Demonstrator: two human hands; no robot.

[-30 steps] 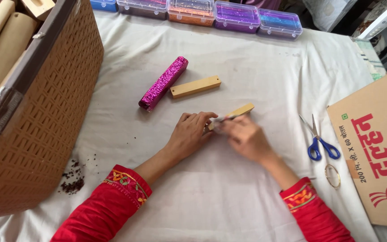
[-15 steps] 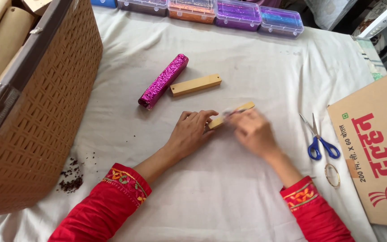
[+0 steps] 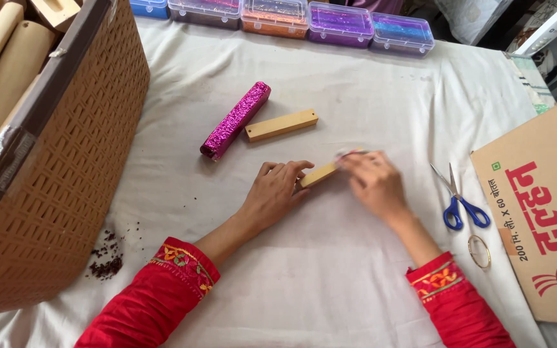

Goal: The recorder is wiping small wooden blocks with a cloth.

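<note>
- I have both hands down on one plain wooden bar (image 3: 318,174) that lies flat on the white-clothed counter (image 3: 356,277), near its middle.
- My left hand (image 3: 273,195) presses the near end of the bar, its fingers (image 3: 291,171) spread and laid flat over the wood: pinning it, not wrapped around it.
- My right hand (image 3: 376,183) covers the far end; its fingers (image 3: 356,159) are curled onto something small and pale with a hint of pink at the tip of the bar. It is too blurred for me to name, and I cannot tell how firmly they pinch it.
- As I judge it, the step in hand is work on the far end of this bar, with the left hand steadying it.
- A finished-looking glittery magenta bar (image 3: 235,120) and a second plain wooden bar (image 3: 282,125) lie just beside each other further up the counter, apart from my hands.
- Blue-handled scissors (image 3: 460,198) and a thin bangle (image 3: 479,251) sit to my right, beside a cardboard box (image 3: 539,212).
- Clear boxes of coloured glitter (image 3: 291,18) line the far edge; a woven brown basket (image 3: 59,167) holding pale tubes stands at my left.
- The next move, I judge, calls for steady left-hand pressure so the bar does not slide, and fine fingertip control at the right.
</note>
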